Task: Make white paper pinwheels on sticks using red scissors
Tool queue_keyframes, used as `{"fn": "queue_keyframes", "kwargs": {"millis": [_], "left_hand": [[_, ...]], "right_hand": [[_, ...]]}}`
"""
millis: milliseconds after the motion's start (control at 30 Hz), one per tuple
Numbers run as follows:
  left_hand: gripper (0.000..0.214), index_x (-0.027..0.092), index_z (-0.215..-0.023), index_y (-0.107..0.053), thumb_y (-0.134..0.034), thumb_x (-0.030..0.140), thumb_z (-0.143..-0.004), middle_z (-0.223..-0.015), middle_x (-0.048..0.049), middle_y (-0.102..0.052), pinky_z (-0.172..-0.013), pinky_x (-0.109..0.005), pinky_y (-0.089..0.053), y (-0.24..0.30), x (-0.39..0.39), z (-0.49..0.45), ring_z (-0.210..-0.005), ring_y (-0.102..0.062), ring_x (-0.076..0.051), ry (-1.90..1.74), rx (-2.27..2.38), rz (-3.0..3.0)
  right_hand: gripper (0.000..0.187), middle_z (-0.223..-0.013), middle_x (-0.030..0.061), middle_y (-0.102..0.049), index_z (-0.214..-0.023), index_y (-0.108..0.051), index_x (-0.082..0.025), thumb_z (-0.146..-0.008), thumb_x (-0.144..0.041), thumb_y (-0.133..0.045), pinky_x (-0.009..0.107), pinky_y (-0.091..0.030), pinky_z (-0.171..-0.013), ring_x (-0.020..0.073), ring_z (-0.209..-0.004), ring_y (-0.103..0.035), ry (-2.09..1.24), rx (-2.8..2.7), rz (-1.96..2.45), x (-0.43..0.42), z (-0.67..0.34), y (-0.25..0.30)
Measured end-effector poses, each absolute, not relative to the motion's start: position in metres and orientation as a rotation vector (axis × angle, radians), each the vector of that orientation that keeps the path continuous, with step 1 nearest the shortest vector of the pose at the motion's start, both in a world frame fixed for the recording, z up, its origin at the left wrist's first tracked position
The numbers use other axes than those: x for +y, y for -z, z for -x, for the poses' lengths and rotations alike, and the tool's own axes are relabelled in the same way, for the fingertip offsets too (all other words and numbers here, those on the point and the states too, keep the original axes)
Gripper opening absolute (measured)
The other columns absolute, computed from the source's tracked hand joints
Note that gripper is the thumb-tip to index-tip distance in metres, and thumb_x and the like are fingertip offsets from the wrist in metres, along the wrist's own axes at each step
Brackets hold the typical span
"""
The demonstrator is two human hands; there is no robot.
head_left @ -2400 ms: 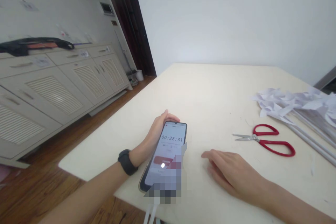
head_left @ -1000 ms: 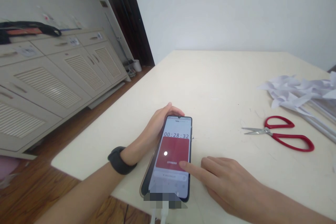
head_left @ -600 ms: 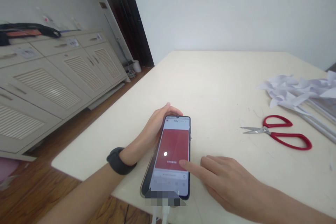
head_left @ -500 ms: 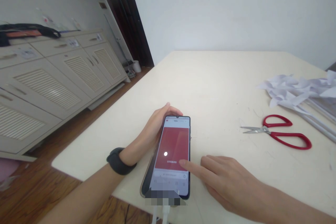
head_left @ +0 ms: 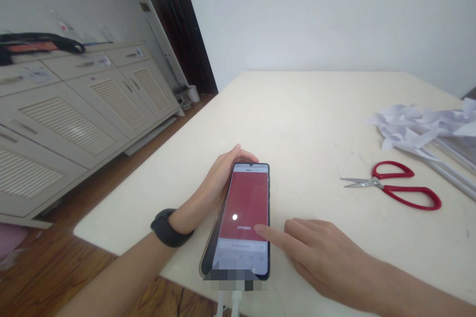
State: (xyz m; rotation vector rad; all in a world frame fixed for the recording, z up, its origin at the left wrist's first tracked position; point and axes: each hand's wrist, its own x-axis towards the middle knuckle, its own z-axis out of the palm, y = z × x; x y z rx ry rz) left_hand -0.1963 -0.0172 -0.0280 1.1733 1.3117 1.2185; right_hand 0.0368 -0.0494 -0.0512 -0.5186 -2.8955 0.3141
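Note:
A smartphone (head_left: 245, 198) with a lit screen, mostly dark red, stands tilted toward me near the table's front edge. My left hand (head_left: 226, 171) is wrapped round its upper left side and back, and most of its fingers are hidden there. A darker slab (head_left: 210, 250) with a gold rim shows along the phone's lower left; I cannot tell what it is. My right hand (head_left: 314, 247) holds nothing. Its index finger is stretched out with the tip at the lower right of the red area, and the other fingers are curled. White cables (head_left: 235, 302) hang below the phone.
Red-handled scissors (head_left: 377, 183) lie spread on the white table (head_left: 305, 109), right of the phone. Beyond them are white paper pinwheels (head_left: 412, 124) on pale sticks. A black band (head_left: 169, 228) circles my left wrist. Low cabinets (head_left: 89, 109) line the left wall.
The red area on the phone's screen now reaches slightly higher. Both hands and the phone stay in nearly the same place.

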Motion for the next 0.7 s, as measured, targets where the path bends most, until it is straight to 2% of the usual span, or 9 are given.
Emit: {"fn": "queue_keyframes", "kwargs": {"millis": [700], "left_hand": [[0.044, 0.019, -0.078, -0.067, -0.037, 0.049, -0.089, -0.085, -0.0036, -0.067, -0.057, -0.025, -0.041, 0.0272, -0.0176, 0.1958, -0.066, -0.057, -0.015, -1.223, 1.347, -1.199]], "right_hand": [[0.069, -0.084, -0.0001, -0.055, -0.144, -0.018, -0.030, -0.084, -0.006, -0.043, 0.028, -0.036, -0.061, 0.0146, -0.069, -0.051, -0.314, -2.897, 0.519, -0.0494, -0.0371, 0.0503]]}}
